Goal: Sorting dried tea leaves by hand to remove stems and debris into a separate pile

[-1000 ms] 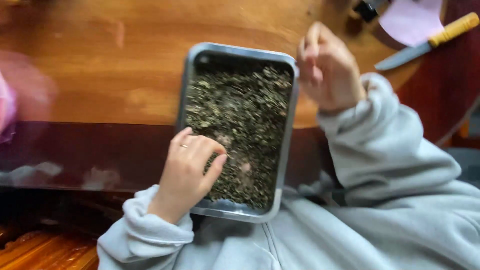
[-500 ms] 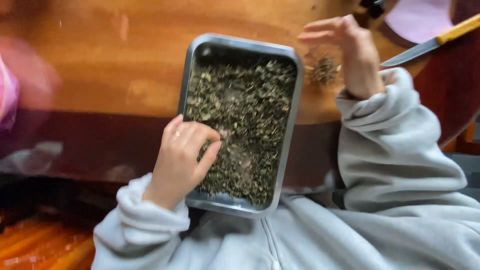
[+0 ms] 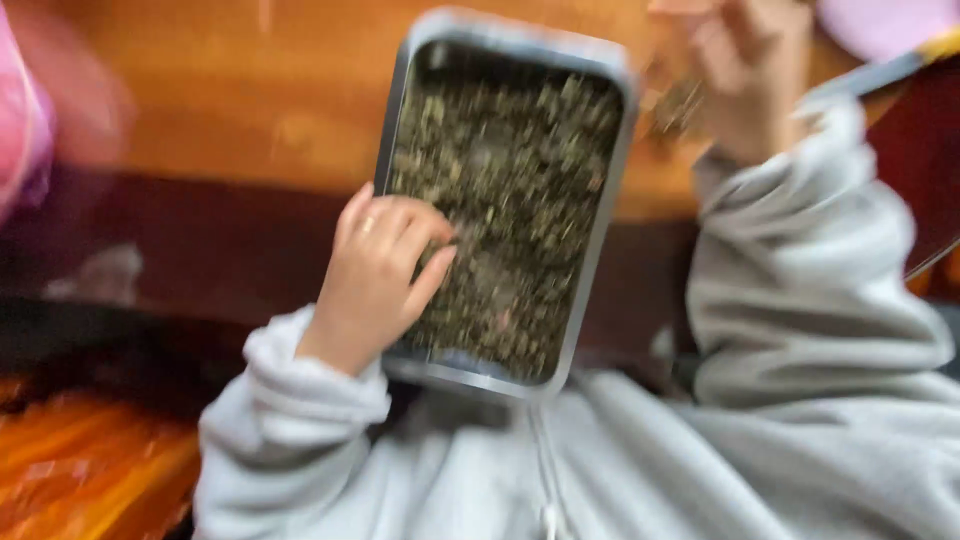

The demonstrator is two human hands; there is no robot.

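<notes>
**Head view: metal tray of dried leaves between two hands**

At the far left edge a blurred pink shape [image 3: 25, 130] is seen, too smeared to be identified. A wooden table [image 3: 220, 110] of orange-brown colour is spread across the upper part of the picture, and its darker front edge [image 3: 200, 260] is crossed by the tray.

The left hand [image 3: 385, 275] is laid over the near left rim of a rectangular metal tray [image 3: 600, 190]. Its fingers [image 3: 425, 235] are curled loosely and rest among the dried greenish-brown leaves [image 3: 510, 210] with which the tray is filled; whether any leaves are pinched between them cannot be told. A ring is worn on one finger. The wrist is covered by a grey sweatshirt sleeve [image 3: 290, 400].

The tray is set lengthwise away from the person, its near end hanging over the table edge against the grey sweatshirt [image 3: 640, 470].

Just right of the tray's far corner, the right hand [image 3: 745, 75] is held up above the table, apart from the tray. Its fingers are bent together, and a small clump of leaves [image 3: 680, 105] is seen beside them; the blur hides whether it is gripped. Beyond this hand, a knife blade [image 3: 865, 78] and a pale pink object [image 3: 880, 22] are partly hidden.
</notes>
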